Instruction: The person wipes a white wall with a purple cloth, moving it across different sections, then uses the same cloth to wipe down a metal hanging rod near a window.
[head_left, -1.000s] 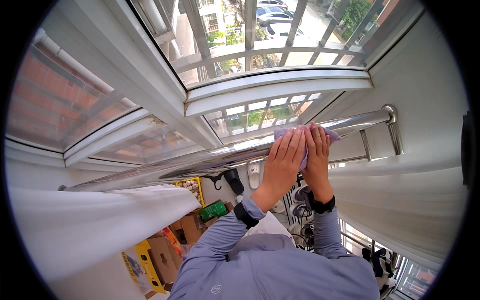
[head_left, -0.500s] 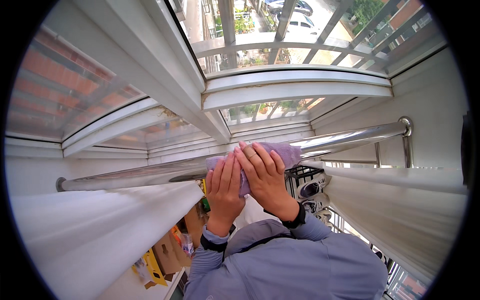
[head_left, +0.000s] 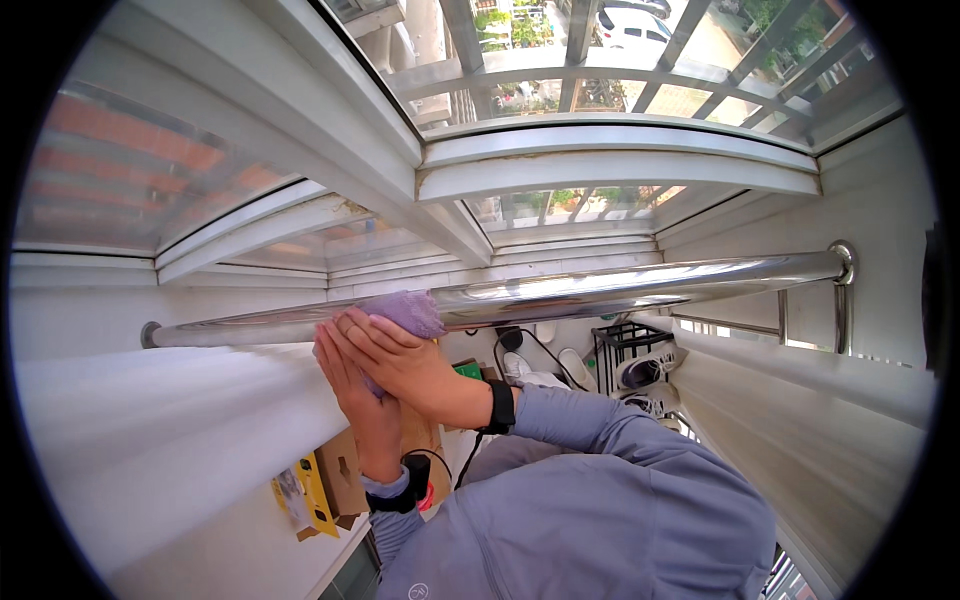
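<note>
A purple cloth is wrapped over a shiny metal rail that runs across in front of me. My right hand presses the cloth against the rail, its fingers pointing up and to the left, a ring on one of them. My left hand lies close beside it, partly under the right hand's fingers, and also grips the cloth's lower edge. Both hands are closed round the cloth, left of the rail's middle. Black bands circle both wrists.
Window frames with bars outside rise behind the rail. White curtains hang on both sides. Below are cardboard boxes at the left, and a black rack with shoes at the right.
Both hands and the cloth have slid left along the rail, from near its middle. My right forearm now reaches across my body, and the view has shifted slightly.
</note>
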